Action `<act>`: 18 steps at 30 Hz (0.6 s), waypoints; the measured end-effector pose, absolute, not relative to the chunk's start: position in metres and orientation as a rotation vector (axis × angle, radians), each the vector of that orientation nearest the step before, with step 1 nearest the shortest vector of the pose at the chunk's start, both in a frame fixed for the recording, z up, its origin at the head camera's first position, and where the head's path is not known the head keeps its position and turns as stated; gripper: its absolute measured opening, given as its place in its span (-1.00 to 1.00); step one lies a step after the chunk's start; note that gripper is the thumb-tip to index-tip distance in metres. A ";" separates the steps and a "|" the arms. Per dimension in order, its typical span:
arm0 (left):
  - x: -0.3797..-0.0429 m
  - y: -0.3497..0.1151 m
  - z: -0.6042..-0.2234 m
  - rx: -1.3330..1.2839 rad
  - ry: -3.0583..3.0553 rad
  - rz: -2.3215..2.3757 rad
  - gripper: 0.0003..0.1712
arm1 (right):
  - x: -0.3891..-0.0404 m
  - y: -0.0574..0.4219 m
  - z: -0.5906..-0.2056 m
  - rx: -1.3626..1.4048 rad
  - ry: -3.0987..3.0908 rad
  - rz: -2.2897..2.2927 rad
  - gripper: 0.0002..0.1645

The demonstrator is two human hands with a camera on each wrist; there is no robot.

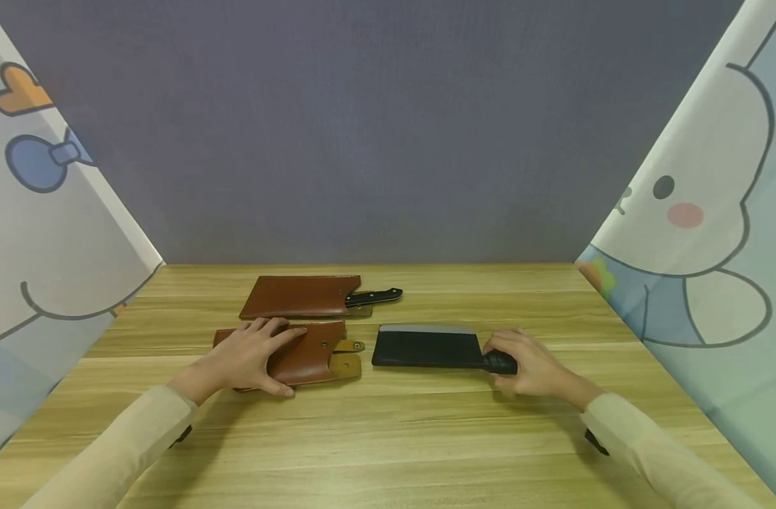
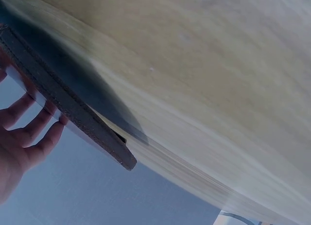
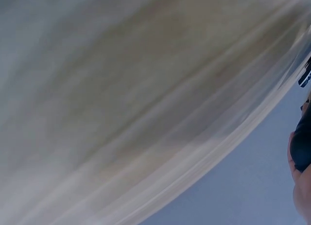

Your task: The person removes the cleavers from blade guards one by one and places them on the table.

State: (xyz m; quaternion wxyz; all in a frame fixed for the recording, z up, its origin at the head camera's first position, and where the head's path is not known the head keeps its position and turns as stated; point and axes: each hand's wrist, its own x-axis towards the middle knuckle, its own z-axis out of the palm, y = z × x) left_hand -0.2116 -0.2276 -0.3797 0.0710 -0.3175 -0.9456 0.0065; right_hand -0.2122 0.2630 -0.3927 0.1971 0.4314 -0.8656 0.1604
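My left hand [image 1: 250, 353] lies across a brown leather knife sheath [image 1: 308, 357], its fingers on the upper face and its thumb at the near edge. The sheath's open end, with a tan strap [image 1: 348, 346] and snap, points right. In the left wrist view, the sheath's thick edge [image 2: 73, 106] casts a dark shadow on the table. My right hand [image 1: 528, 364] grips the black handle of a cleaver [image 1: 426, 348]. Its dark blade points left, the pale cutting edge facing away from me. The right wrist view catches only part of the handle [image 3: 302, 142] and hand at its border.
Behind the left hand, a second brown sheath [image 1: 298, 297] lies on the wooden table [image 1: 388, 438], with a black-handled knife [image 1: 375, 297] sticking out to the right. A grey wall [image 1: 388, 141] stands behind, and cartoon-printed panels [image 1: 712, 177] flank both sides.
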 end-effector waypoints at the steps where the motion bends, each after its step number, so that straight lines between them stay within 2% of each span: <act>1: -0.212 -0.227 -0.380 -0.958 -2.848 0.015 0.20 | -0.212 0.264 -0.393 1.201 -2.428 0.446 -0.55; 18: -0.217 -0.222 -0.382 -0.991 -2.860 -0.034 0.19 | -0.205 0.270 -0.391 1.175 -2.467 0.403 -0.58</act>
